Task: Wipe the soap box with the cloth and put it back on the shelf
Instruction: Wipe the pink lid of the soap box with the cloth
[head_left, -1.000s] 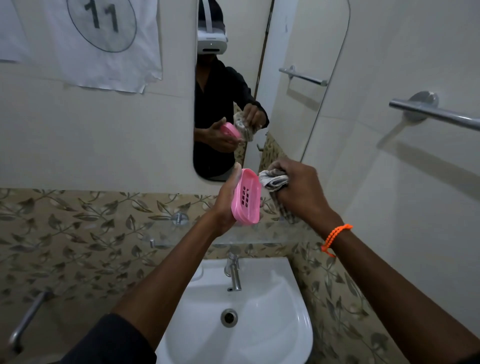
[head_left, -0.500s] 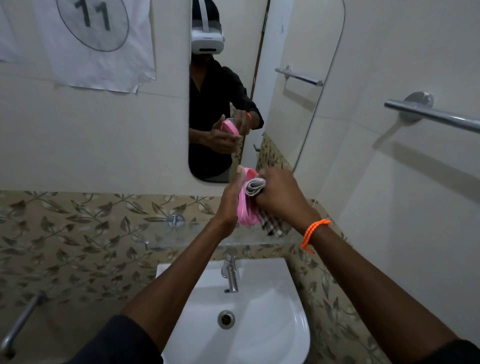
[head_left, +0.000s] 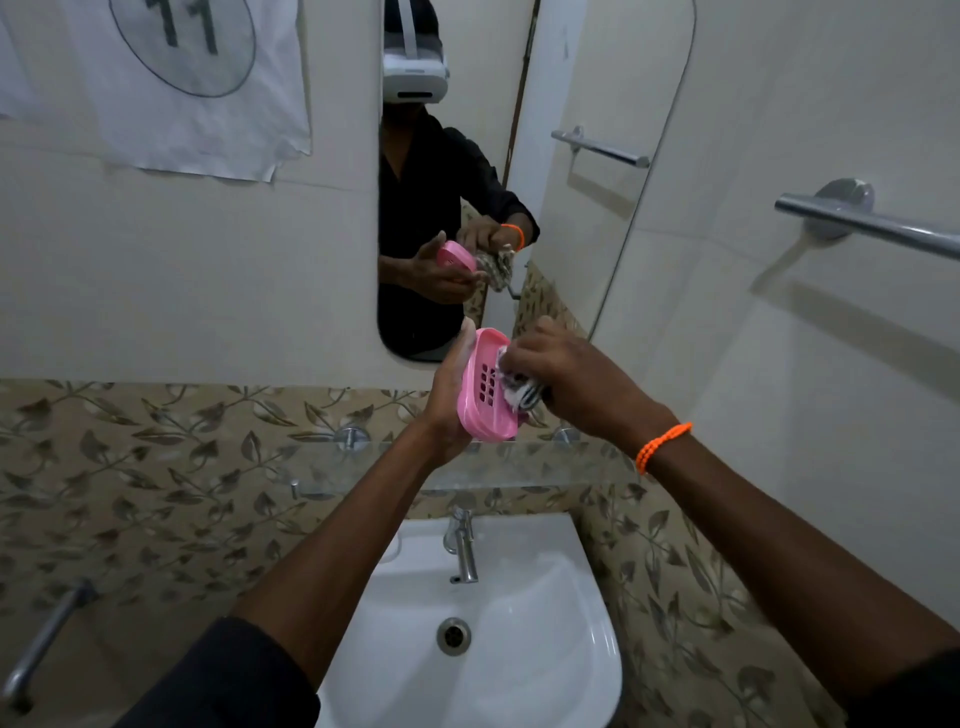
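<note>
The left hand (head_left: 447, 400) cups a pink soap box (head_left: 485, 387) from behind, fingers wrapped along its back and thumb up at its top edge, holding it tilted on its side in the air above a glass shelf (head_left: 363, 467); the box's slotted inner face turns toward the right hand (head_left: 571, 379), which is closed around a bunched striped cloth (head_left: 519, 389) and presses it into the box's hollow; an orange bead bracelet (head_left: 662, 446) circles the right wrist, and dark sleeves cover both forearms near the bottom of the view; the shelf, fixed to a band of leaf-patterned tile (head_left: 130, 457), lies just beneath the box without touching it; below the shelf a chrome tap (head_left: 462, 545) stands over a white basin (head_left: 493, 649) with a round drain; a mirror (head_left: 519, 171) on the wall ahead reflects the person in a dark shirt and the same pink box and cloth between the hands; a metal towel rail (head_left: 872, 228) runs along the right wall, and a white sheet with a circled 11 (head_left: 182, 62) hangs at upper left.
</note>
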